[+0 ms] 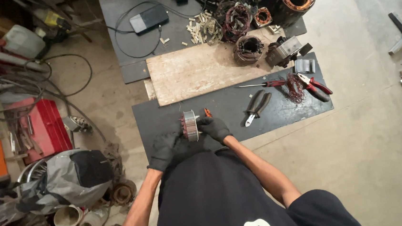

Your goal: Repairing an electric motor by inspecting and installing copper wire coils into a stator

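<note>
- While we look down from head height, our dark work mat point(277, 114) fills the middle of the concrete floor, with a pale wooden board point(193, 73) lying across its far edge.
- Beyond the board we see a heap of motor cores point(259, 8) wound with copper, the largest at the far right.
- To our left sits a red toolbox point(44, 125), with a grey bag point(67, 178) nearer to us.
- Between our gloved hands we hold a small motor core point(190, 125), a ribbed metal ring with copper windings, just above the near edge of the mat.
- Our left hand point(164, 150) is clenched around the core's near side from below.
- Our right hand point(215, 127) presses against the core's right face, fingers curled on it; a bit of orange tool tip point(207, 112) shows just beyond the fingers, though we cannot tell whether the hand grips it.
- Black-handled pliers point(257, 106) lie on the mat just right of our right hand.
- Farther right lie red-handled pliers point(316, 87) beside a tangle of copper wire point(295, 89), and a screwdriver point(263, 84) near the board's edge.
</note>
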